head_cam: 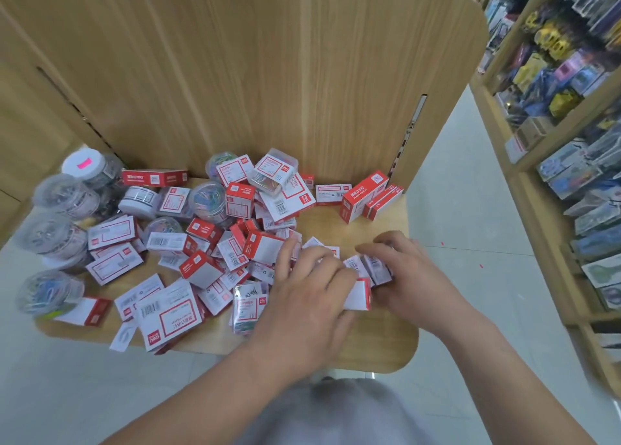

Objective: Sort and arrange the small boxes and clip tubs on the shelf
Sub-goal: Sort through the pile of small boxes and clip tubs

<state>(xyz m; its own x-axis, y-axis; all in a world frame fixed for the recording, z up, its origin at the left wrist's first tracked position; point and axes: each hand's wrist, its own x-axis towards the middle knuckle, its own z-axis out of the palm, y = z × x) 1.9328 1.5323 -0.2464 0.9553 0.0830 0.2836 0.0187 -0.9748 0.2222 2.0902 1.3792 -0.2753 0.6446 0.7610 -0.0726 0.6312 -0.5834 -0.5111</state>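
A jumble of small red-and-white boxes point(215, 243) covers the wooden shelf point(379, 344). Clear round clip tubs point(53, 233) crowd its left edge, and more tubs point(208, 199) lie among the boxes at the back. My left hand point(309, 296) rests palm down on a red-and-white box point(359, 295) near the front right. My right hand point(406, 270) grips a short row of small boxes point(373, 266) from the right side. The two hands press these boxes together.
Two upright red boxes point(363, 196) stand at the back right by the wooden back panel point(235, 75). A large box point(168, 313) hangs over the shelf's front edge. A stocked store rack point(571, 142) lines the aisle on the right, past the grey tiled floor point(470, 209).
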